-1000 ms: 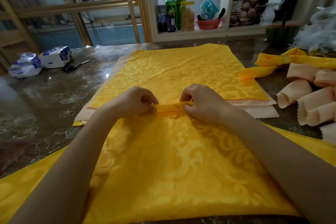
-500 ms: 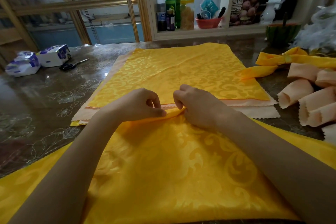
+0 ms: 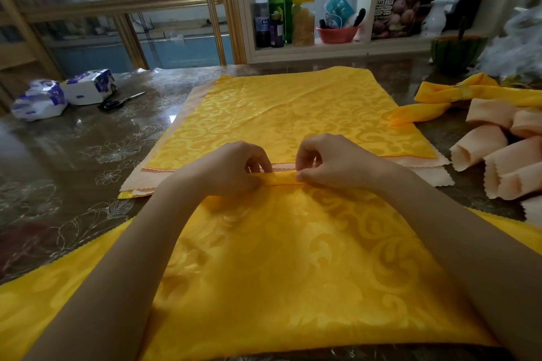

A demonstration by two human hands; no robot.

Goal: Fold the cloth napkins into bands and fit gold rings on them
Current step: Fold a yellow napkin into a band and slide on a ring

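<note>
Narrow fold at far corner of yellow napkin point(image 3: 293, 267) is pinched by left hand point(image 3: 231, 170) and right hand point(image 3: 331, 164); flat napkin stack point(image 3: 287, 114) is seen just beyond both.

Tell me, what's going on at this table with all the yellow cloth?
A person is folding a yellow napkin spread on the table. The left hand and right hand each pinch a narrow fold along its far edge, so the band is only just begun and no ring is on it. Beyond the hands lies a flat stack of napkins, yellow on top of peach. Rolled peach napkins sit at the right.
</note>
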